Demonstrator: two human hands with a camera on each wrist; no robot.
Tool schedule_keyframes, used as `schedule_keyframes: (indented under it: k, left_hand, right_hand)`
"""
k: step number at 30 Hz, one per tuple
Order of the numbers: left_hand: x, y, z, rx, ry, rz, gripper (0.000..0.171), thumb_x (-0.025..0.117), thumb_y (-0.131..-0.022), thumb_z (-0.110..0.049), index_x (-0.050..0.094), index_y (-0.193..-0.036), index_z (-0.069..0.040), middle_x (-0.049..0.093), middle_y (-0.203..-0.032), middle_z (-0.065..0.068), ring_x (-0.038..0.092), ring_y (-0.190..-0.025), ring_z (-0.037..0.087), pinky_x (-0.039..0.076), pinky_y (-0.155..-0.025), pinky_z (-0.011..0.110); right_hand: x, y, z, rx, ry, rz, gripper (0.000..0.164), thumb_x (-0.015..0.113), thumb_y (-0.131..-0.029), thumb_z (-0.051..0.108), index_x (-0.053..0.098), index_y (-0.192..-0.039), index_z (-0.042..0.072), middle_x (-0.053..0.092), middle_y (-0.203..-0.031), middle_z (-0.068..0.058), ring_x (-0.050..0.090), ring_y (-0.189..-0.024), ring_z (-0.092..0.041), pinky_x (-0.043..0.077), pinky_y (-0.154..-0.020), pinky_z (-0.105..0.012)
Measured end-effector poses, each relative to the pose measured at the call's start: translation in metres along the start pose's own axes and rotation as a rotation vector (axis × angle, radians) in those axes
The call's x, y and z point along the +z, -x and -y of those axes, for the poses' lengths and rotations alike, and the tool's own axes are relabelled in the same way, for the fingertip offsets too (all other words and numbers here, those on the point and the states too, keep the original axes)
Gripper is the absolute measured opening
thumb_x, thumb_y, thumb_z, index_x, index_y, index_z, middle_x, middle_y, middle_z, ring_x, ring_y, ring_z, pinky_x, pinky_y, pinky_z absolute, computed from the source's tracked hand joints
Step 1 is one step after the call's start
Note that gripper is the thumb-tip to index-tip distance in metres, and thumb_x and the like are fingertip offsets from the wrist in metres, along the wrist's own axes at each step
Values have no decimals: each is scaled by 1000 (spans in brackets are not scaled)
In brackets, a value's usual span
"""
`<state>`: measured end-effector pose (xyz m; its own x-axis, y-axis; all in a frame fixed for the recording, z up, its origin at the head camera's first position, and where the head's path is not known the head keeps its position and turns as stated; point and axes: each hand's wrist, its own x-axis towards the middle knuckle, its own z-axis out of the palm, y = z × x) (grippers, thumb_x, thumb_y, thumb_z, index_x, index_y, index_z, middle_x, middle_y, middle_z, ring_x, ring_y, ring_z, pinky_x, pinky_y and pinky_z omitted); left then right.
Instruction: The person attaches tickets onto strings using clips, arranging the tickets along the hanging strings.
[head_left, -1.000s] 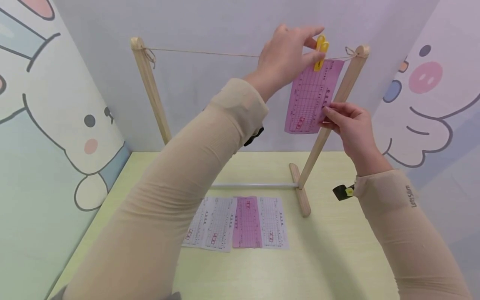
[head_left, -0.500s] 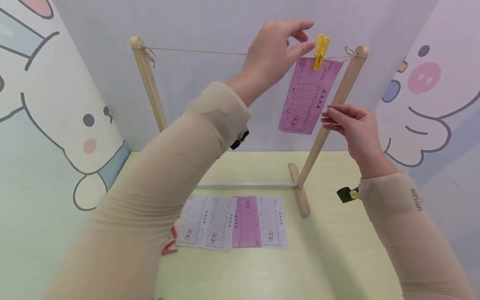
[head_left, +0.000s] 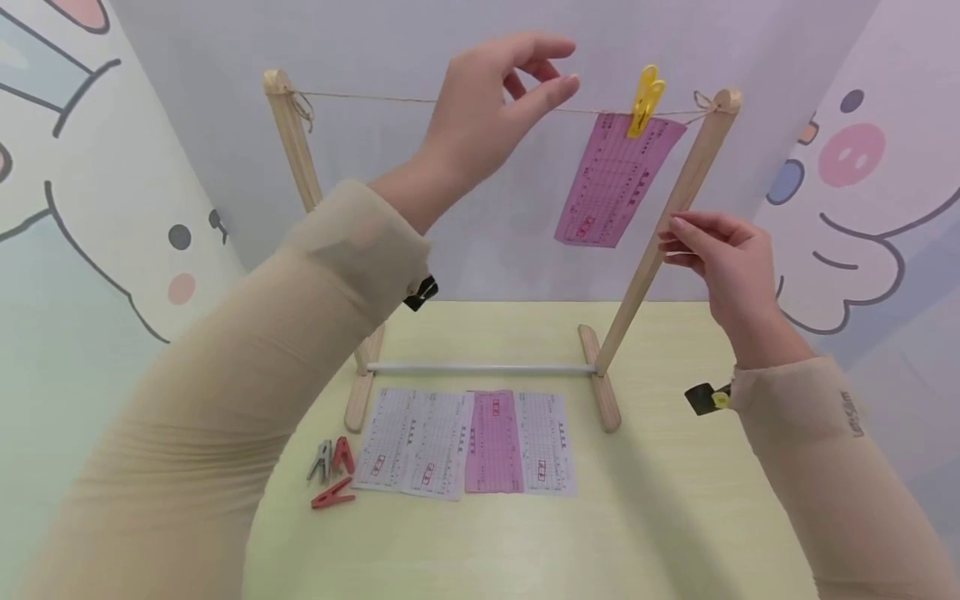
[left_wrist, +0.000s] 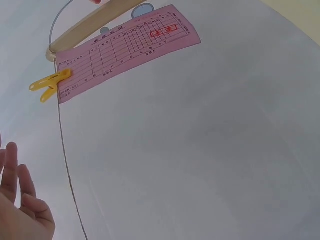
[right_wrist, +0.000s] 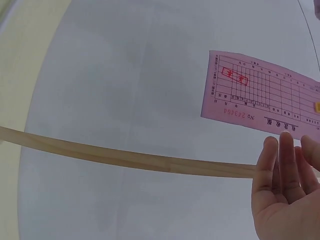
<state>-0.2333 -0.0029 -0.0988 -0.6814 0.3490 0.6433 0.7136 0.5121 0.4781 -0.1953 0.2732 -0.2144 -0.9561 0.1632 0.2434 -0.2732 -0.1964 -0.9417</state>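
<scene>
A pink receipt slip (head_left: 618, 183) hangs from the string (head_left: 367, 97) near the right post, held by a yellow clothespin (head_left: 645, 104) at its top edge. My left hand (head_left: 495, 117) is left of the clothespin, its thumb and fingers apart with nothing between them. In the left wrist view, the clothespin (left_wrist: 51, 84) grips the slip (left_wrist: 125, 54) and string, away from the fingers. My right hand (head_left: 723, 258) is by the right post, fingers loosely bent, holding nothing. In the right wrist view its fingertips overlap the lower edge of the slip (right_wrist: 260, 95).
On the table (head_left: 525, 550) lie white slips (head_left: 435, 442) (head_left: 546, 446) and another pink slip (head_left: 493, 442) in a row. Left of them are red clothespins (head_left: 332, 493) and a grey clothespin (head_left: 320, 461). The wooden right post (head_left: 675, 200) and a white crossbar (head_left: 480, 368) form the stand.
My left hand has let go of the yellow clothespin and moved left. My right hand has released the slip's edge and shifted slightly right. The slip now hangs freely, its lower end swung back.
</scene>
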Motion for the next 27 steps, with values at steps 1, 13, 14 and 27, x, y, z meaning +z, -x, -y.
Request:
schedule_keyframes:
  k: [1, 13, 14, 27]
  left_hand:
    - [-3, 3, 2, 4, 9, -10, 38, 58, -90, -34, 58, -126, -20, 63, -107, -8, 49, -88, 3, 39, -76, 14]
    - [-28, 38, 24, 24, 79, -103, 31, 63, -89, -28, 64, -117, -15, 66, -103, -1, 53, -86, 8, 39, -76, 17]
    - [-29, 41, 26, 26, 81, -107, 31, 63, -89, -27, 65, -116, -14, 66, -103, -1, 53, -86, 8, 39, -75, 17]
    - [-34, 91, 48, 54, 162, -163, 26, 68, -85, -18, 68, -110, -9, 69, -94, 4, 55, -80, 7, 31, -56, 21]
  right_hand:
    - [0, 1, 0, -1, -5, 0, 35, 75, -76, 12, 66, -106, -3, 70, -88, -9, 68, -76, -19, 54, -69, -25]
    - [4, 15, -10, -28, -21, 42, 31, 72, -79, 9, 64, -104, -7, 70, -86, -10, 68, -74, -20, 54, -70, -26]
    - [4, 17, -11, -29, -19, 43, 31, 72, -79, 9, 64, -104, -7, 70, -86, -10, 68, -73, -20, 54, -70, -26]
    - [12, 37, -33, -44, -40, 110, 18, 65, -84, 2, 65, -98, -7, 70, -83, -9, 68, -71, -18, 54, -67, -26]
